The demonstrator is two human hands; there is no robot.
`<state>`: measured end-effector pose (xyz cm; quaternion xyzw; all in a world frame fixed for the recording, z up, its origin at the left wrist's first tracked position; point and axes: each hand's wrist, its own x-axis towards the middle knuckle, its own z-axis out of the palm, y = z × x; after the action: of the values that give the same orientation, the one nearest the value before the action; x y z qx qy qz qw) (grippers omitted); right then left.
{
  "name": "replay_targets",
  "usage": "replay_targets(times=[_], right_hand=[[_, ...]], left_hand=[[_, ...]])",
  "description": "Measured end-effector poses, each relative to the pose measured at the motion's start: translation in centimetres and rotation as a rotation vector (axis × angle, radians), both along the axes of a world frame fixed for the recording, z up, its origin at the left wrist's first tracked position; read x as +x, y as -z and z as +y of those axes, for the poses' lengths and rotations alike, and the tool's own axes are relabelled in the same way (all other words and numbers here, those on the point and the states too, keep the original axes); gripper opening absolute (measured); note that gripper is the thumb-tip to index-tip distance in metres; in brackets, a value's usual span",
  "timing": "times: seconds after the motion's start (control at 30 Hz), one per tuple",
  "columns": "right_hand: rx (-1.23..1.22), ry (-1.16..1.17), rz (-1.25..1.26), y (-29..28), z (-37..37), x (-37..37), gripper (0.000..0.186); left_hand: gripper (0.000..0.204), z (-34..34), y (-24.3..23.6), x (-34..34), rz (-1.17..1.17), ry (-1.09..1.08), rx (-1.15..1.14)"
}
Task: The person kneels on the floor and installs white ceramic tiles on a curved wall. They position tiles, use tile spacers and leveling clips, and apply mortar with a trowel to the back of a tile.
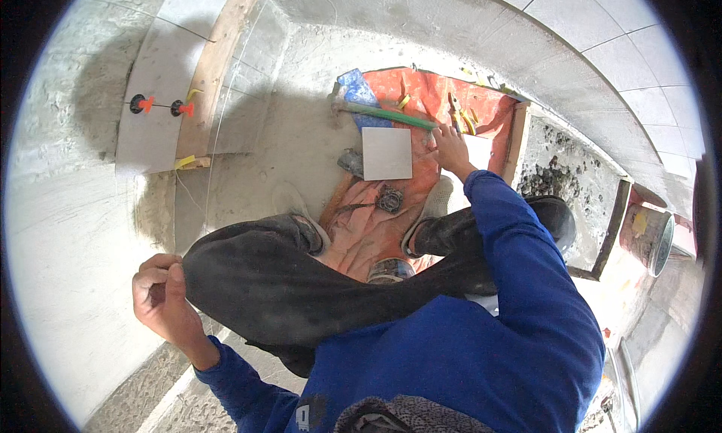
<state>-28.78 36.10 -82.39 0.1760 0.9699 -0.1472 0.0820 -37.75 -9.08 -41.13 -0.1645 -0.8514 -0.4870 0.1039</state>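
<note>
My right hand (451,148) reaches over an orange-red sheet, fingers spread, their tips at the end of a long green handle (406,118). Whether they grip it I cannot tell for sure; they look open. The handle's dark head (340,106) lies at its far left, so it resembles a hammer. Left of this hand sits a square, pale tile (387,154); another white piece (478,150) lies partly hidden beyond my wrist. My left hand (162,301) is raised beside my left knee with fingers curled and thumb against them. What they hold, if anything, is hidden.
The orange sheet (361,241) carries pliers-like yellow-handled tools (465,117), a blue bag (359,91) and a dark coiled item (389,199). Orange-knobbed clamps (180,108) sit on tiles at the left, beside a wooden batten (214,57). A bucket (648,237) stands far right.
</note>
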Motion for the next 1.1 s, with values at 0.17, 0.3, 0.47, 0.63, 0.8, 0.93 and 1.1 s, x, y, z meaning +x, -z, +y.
replay_targets(times=[0.17, 0.3, 0.47, 0.63, 0.8, 0.93, 1.1], right_hand=[[-0.014, 0.291, -0.136, 1.7, 3.3, 1.4, 0.081], [-0.012, 0.209, -0.235, 3.2, 6.6, 2.6, 0.079], [0.101, 0.157, -0.306, 2.7, 7.5, 1.6, 0.038], [-0.209, 0.068, -0.272, 1.3, 8.6, 1.1, 0.024], [-0.464, 0.238, -0.044, -0.5, 10.8, 0.7, 0.037], [-0.673, 0.436, 0.119, -5.1, 12.3, -1.0, 0.035], [-1.070, 0.603, 0.345, -9.9, 8.6, -2.8, 0.026]], left_hand=[[0.016, 3.1, 0.7, 0.5, -0.055, 0.062, 0.045], [0.015, 4.9, 3.2, -0.4, -0.117, 0.024, 0.012], [0.014, 5.8, 4.8, -1.7, 0.015, 0.069, -0.078], [0.014, 5.7, 4.9, -2.0, -0.104, 0.035, -0.042], [0.015, 5.8, 5.0, -1.9, -0.107, 0.034, 0.067], [0.015, 5.6, 5.0, -1.8, -0.073, 0.094, 0.103], [0.015, 5.2, 4.6, -1.9, 0.000, 0.126, 0.089]])
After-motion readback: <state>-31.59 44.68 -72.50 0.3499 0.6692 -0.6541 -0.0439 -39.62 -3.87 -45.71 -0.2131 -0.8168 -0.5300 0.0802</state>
